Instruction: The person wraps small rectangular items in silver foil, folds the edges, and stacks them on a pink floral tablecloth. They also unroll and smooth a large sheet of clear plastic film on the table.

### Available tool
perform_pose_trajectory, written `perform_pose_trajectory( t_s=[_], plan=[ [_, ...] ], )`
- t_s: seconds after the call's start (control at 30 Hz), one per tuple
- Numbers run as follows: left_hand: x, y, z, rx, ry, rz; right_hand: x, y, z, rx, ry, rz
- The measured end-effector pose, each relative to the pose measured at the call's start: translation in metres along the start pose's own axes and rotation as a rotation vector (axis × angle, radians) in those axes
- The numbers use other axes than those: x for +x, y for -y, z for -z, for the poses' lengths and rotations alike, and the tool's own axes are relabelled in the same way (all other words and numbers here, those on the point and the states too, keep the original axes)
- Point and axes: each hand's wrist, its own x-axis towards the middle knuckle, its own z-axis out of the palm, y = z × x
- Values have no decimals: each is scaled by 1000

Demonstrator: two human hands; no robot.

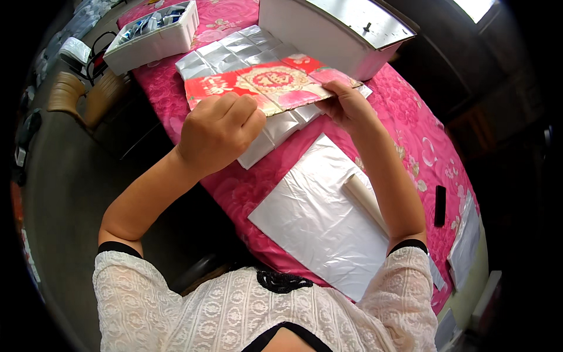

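Observation:
Between my hands is a flat red and gold decorated cardboard sheet, held tilted above the table. My left hand is closed on its near left edge, knuckles up. At the right end, my right hand pinches the sheet with the thumb on top; the other fingers are partly hidden. Under and behind the sheet lies creased silver foil marked with a grid of folds. Closer to me, a smooth silver foil sheet lies flat, with a pale roll or tube on it beside my right forearm.
A pink flowered tablecloth covers the table. A white foam box of blue-and-white packets stands at the far left, a large white box at the back. A black bar lies on the right. A wooden chair stands left of the table.

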Motion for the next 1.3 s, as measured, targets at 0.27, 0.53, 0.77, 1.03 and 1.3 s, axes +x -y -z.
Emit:
perform_pose_trajectory(
  t_s=[0.27, 0.53, 0.77, 1.03, 1.3],
  plan=[
    [-29, -4, -41, -322, 209, -158, 57, -2, 48, -146, 61, -77],
    [-56, 31, -125, -512, 552, -124, 93, -42, 63, -187, -109, 11],
    [-59, 31, -145, -621, 709, -41, 74, -91, 86, -498, -485, 548],
    [-46, 62, -138, -793, 540, 124, 84, -147, 53, -207, -595, 602],
    [-122, -6, -76, -512, 341, 79, -36, -170, 7, -211, -329, 425]
  ],
)
